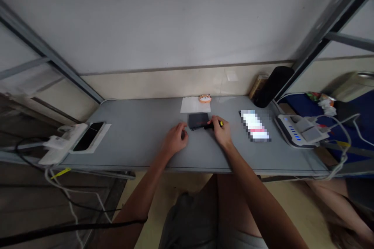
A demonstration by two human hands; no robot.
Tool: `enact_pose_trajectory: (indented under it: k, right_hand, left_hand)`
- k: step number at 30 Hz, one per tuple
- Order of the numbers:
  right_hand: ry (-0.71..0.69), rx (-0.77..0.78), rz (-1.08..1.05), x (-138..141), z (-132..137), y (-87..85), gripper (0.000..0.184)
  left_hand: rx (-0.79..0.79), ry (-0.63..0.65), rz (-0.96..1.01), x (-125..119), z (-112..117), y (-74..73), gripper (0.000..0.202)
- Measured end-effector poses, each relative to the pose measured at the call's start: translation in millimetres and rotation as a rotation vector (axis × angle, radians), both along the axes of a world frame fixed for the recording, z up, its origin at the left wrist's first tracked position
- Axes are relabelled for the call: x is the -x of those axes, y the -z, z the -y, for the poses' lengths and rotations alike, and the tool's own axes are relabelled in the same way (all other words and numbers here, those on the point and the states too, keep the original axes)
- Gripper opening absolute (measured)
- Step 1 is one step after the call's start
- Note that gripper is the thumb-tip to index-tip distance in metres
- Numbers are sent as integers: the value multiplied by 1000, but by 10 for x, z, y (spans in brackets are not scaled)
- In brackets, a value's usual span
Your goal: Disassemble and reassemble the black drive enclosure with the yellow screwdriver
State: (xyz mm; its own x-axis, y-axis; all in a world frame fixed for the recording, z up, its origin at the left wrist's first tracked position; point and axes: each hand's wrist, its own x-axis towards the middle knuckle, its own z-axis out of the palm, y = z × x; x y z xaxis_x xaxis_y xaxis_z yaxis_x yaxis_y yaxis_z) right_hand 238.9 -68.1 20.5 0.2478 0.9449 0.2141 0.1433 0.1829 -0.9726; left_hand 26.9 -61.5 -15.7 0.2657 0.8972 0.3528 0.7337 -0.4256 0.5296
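A dark, flat rectangular box-like piece (pixel 199 120) lies on the grey table between my hands, its near edge looking uneven or layered. My right hand (pixel 221 130) is closed around a slim black tool with a yellow end (pixel 221 123). The tool's dark front part reaches the right side of the dark piece; its kind is too small to make out. To the left of the piece, my left hand (pixel 176 138) rests on the table with its fingers curled in. Whether anything sits inside those fingers is hidden.
Behind the dark piece lies a white paper (pixel 190 104) with an orange animal-faced item (pixel 205 99). A lit phone (pixel 255 126), a power strip (pixel 300 130) and a black cylinder (pixel 273 85) stand right. Another phone (pixel 89 136) lies left. Someone's leg (pixel 336 202) shows lower right.
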Motion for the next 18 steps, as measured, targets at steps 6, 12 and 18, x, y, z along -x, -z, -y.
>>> enact_pose_trajectory:
  k: [6, 12, 18]
  right_hand:
    - [48, -3, 1, -5, -17, 56, 53]
    - [26, -16, 3, 1, -6, 38, 52]
    - [25, -43, -26, -15, 7, 13, 51]
  left_hand:
    - [7, 13, -48, 0, 30, -4, 25]
    - [39, -8, -67, -10, 29, -23, 34]
    - [41, 32, -99, -19, 24, -46, 23]
